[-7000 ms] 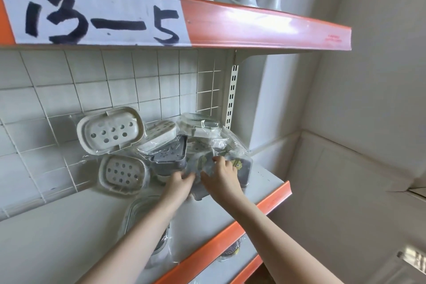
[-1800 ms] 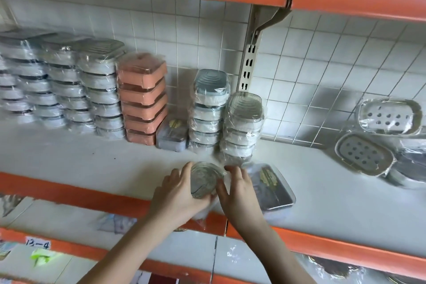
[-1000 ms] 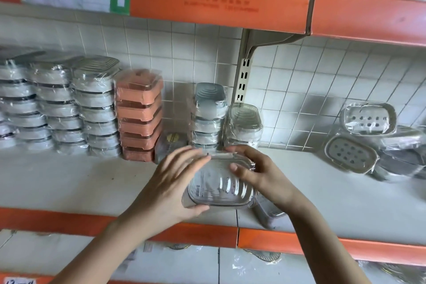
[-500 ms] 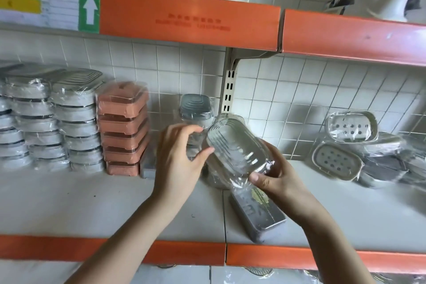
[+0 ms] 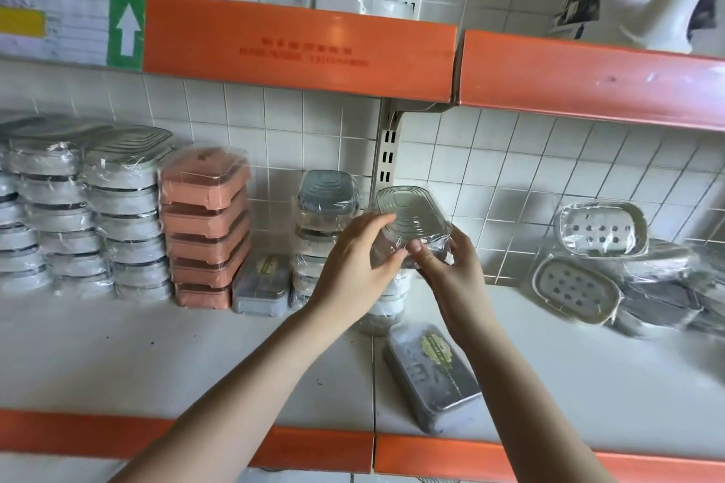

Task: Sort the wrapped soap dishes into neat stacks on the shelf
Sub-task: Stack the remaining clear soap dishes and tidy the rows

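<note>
Both hands (image 5: 400, 267) raised, fingers curled

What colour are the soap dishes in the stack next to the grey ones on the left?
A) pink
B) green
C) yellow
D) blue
A: the wrapped stack of soap dishes standing right beside the grey stacks on the shelf is salmon pink.

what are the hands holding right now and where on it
Both hands hold one clear wrapped soap dish above the short stack: the left hand grips its left side, the right hand pinches its near right edge and wrap.
</note>
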